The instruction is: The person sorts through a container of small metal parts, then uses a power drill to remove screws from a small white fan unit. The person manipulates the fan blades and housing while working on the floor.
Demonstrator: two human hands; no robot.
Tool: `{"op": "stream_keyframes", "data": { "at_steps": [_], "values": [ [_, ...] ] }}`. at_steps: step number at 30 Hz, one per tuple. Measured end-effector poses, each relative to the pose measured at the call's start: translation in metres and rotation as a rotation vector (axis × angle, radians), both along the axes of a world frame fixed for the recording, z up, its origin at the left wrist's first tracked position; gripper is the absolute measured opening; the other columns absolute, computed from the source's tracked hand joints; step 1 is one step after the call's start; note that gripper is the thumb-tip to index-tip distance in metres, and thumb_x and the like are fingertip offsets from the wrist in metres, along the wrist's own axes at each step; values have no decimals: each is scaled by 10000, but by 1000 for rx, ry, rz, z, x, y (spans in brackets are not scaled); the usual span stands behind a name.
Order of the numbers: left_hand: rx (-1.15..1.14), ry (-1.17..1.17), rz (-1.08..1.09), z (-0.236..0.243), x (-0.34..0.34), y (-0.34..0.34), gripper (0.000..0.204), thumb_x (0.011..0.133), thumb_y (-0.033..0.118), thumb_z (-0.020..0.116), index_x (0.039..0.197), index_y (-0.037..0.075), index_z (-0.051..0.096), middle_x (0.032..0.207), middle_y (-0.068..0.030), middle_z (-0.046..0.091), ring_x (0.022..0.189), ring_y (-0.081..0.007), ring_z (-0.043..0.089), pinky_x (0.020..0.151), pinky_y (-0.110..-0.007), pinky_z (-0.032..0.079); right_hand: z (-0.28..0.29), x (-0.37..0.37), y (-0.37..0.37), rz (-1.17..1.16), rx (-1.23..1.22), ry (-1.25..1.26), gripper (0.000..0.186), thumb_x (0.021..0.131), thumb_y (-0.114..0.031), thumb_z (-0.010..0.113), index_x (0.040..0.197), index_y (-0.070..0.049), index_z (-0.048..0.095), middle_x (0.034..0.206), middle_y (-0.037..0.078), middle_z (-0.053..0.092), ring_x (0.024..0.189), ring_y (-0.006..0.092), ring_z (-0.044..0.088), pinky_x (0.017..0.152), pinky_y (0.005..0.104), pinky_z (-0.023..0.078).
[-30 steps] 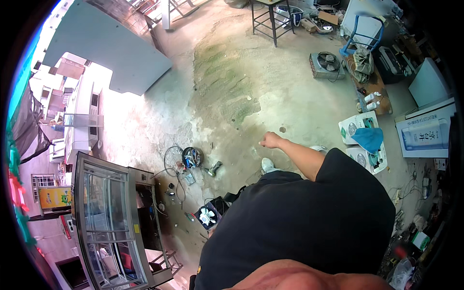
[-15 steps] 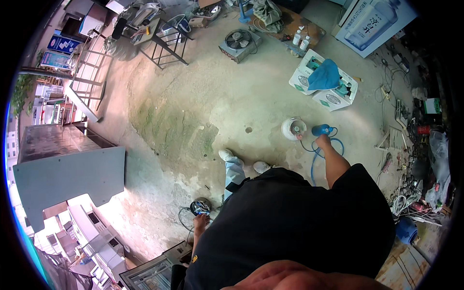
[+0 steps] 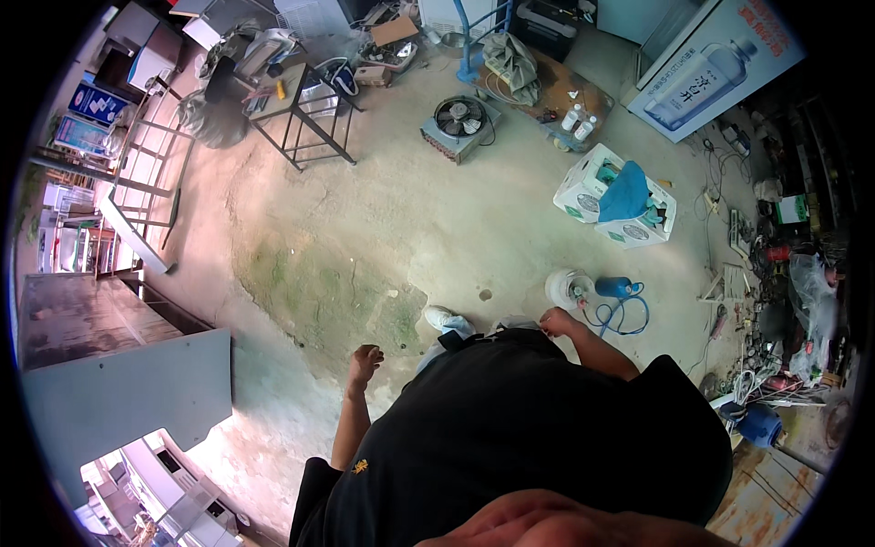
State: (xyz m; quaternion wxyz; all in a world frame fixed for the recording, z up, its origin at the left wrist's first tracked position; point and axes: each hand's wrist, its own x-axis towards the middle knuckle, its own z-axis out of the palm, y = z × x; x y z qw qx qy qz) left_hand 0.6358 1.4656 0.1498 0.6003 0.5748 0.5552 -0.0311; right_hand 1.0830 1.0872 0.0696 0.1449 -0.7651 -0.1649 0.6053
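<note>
Away from my body on the left, my left hand [image 3: 365, 362] hangs over the bare floor, its fingers loosely bent and apart, with nothing seen in it. Close to my waist is my right hand [image 3: 558, 323]; its fingers are slightly bent and no held thing shows. Just beyond it stands a white round tank [image 3: 558, 286] with fittings on top. To the tank's right is a small blue cylinder [image 3: 612, 286]. A blue hose [image 3: 646, 315] loops on the floor beside them.
An open white carton [image 3: 583, 187] with a blue cloth [image 3: 625, 193] stands farther out. Beyond are a fan unit [image 3: 458, 118], a metal-legged table [image 3: 301, 114] and a low wooden board [image 3: 579, 87]. A large grey panel [image 3: 137, 383] stands at left; clutter and cables line the right.
My right hand has left the blue cylinder and drawn back toward my waist. My left hand has risen away from a dark round container, now out of sight. My body has straightened up.
</note>
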Motion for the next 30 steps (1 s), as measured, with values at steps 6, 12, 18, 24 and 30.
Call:
{"op": "stream_keyframes", "data": {
  "at_steps": [6, 12, 18, 24, 30],
  "values": [
    [-103, 34, 411, -9, -56, 92, 224, 946, 166, 584, 1066, -15, 638, 818, -58, 657, 687, -141, 636, 572, -280, 486, 87, 64, 221, -266, 535, -345, 256, 879, -96, 632, 1114, -3, 673, 834, 105, 709, 651, 155, 656, 634, 304, 540],
    [-233, 103, 566, -29, -79, 122, 223, 942, 159, 587, 1095, 3, 630, 830, -73, 668, 694, -159, 657, 568, -290, 508, -4, 126, 254, -33, 181, -470, 165, 876, -134, 648, 965, -14, 719, 789, 86, 710, 631, 180, 663, 610, 320, 542],
    [-172, 207, 435, -76, -119, 138, 285, 939, 203, 612, 1090, -35, 653, 905, -122, 714, 781, -211, 689, 688, -337, 554, -41, 140, 330, 72, -311, -106, 156, 853, -143, 622, 937, -40, 704, 757, 110, 691, 612, 229, 682, 580, 401, 555],
    [-69, 115, 488, -42, -31, 288, 317, 959, 225, 600, 1133, -35, 652, 961, -136, 730, 880, -228, 707, 779, -352, 564, -70, 225, 587, 584, -169, -267, 202, 842, -145, 715, 998, -15, 704, 779, 107, 677, 685, 210, 692, 550, 357, 557],
    [-66, -21, 635, 37, 1, 460, 299, 991, 227, 572, 1173, -4, 629, 1016, -132, 724, 949, -230, 713, 802, -361, 566, 58, 159, 1002, 553, 374, -559, 280, 883, -271, 648, 1016, -41, 736, 1020, 199, 721, 991, 357, 692, 876, 443, 531]
  ]
}}
